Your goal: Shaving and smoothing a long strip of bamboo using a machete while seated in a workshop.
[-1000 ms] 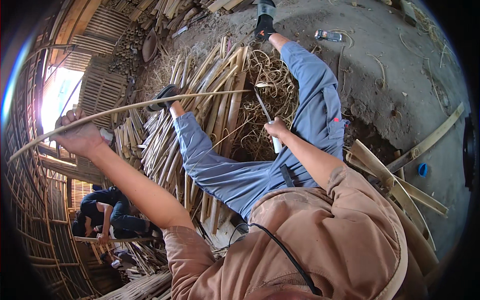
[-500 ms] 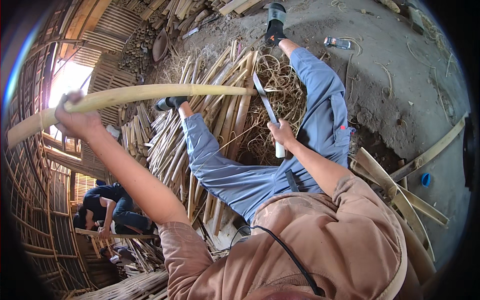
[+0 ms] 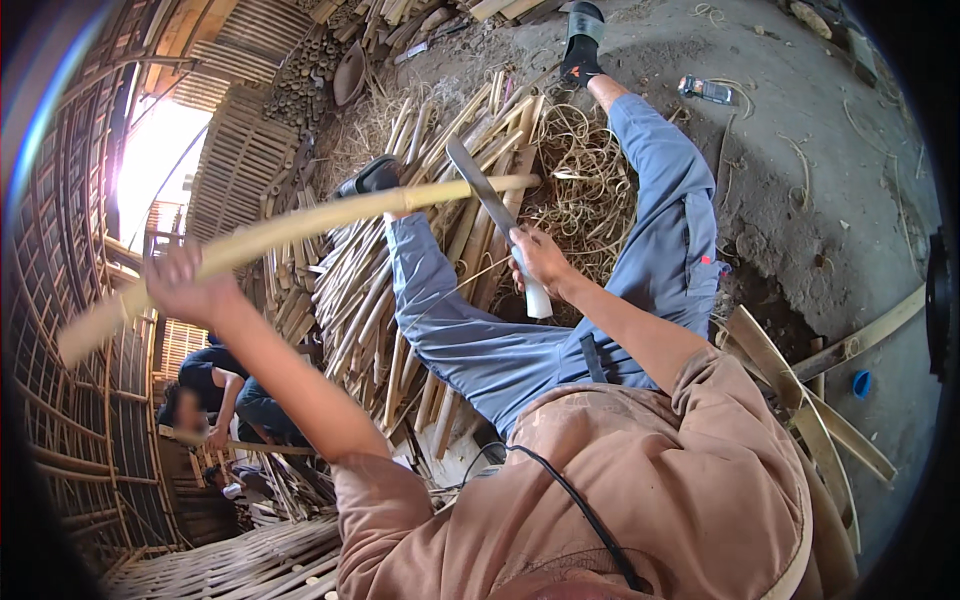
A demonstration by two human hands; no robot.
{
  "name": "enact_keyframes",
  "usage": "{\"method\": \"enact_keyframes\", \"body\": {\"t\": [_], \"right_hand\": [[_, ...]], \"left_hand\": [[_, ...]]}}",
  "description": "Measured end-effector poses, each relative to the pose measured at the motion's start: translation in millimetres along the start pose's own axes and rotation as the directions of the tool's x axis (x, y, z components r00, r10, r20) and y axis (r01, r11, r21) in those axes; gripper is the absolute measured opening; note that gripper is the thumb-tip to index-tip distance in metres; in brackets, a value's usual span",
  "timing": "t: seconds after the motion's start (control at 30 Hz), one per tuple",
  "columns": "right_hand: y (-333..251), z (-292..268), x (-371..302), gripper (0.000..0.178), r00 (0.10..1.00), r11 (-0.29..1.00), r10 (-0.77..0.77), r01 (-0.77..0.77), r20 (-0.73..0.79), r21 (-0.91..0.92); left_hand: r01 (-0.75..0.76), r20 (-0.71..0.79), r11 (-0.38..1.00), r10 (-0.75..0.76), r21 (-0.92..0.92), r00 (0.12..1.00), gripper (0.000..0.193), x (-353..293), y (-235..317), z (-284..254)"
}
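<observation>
A long, pale yellow bamboo piece (image 3: 330, 213) runs from the left across to the scrap between my legs, slightly bowed. My left hand (image 3: 192, 285) is wrapped round it near its left end, the fingers a little blurred. In my right hand (image 3: 541, 262) is a long knife (image 3: 480, 188), held by its white handle, its blade pointing up and to the left. The blade crosses the bamboo near the right end; whether edge and bamboo touch, I cannot tell. Beneath that end lie split bamboo strips (image 3: 365, 290) and curled shavings (image 3: 580, 170).
My outstretched legs frame the strips and shavings. A co-worker (image 3: 205, 395) bends over another bamboo piece at the lower left, beside a slatted wall (image 3: 75, 330). Wide bamboo pieces (image 3: 825, 450) lean at my right, near a small blue cup (image 3: 861, 384).
My left hand has come lower and nearer with the bamboo, which now slants more. The knife has swung left, from beside the bamboo's right end to across it. The whole view has shifted slightly.
</observation>
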State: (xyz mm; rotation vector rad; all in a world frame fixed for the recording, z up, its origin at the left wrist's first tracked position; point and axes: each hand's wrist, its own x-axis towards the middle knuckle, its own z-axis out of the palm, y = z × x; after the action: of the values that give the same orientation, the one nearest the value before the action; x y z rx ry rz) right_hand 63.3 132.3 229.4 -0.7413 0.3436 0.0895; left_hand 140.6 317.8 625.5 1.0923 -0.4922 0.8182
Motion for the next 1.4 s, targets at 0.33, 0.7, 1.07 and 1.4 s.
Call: {"method": "enact_keyframes", "body": {"t": [0.33,0.7,1.07,1.4], "right_hand": [[23.5,-29.4,5.6,0.023,0.989,0.992,0.127,-0.127,-0.074,0.008],[20.2,71.6,-46.0,0.022,0.978,0.866,0.161,-0.075,0.133,-0.494],[34.7,85.1,-46.5,0.029,0.914,0.928,0.338,-0.285,0.225,-0.238],[18.0,96.3,-68.4,0.038,0.836,0.904,0.414,-0.332,0.359,-0.27]], "left_hand": [[0.008,0.142,0.954,0.037,-0.299,0.989,0.032,-46.9,5.6,-167.4],[-0.021,0.078,0.955,0.046,-0.297,0.996,0.03,-76.0,10.0,-223.1],[-0.052,-0.033,0.954,0.045,-0.296,0.998,0.035,-85.6,20.4,-213.2],[-0.101,0.076,0.936,0.134,-0.337,0.988,0.036,-87.0,22.2,-203.5]]}}
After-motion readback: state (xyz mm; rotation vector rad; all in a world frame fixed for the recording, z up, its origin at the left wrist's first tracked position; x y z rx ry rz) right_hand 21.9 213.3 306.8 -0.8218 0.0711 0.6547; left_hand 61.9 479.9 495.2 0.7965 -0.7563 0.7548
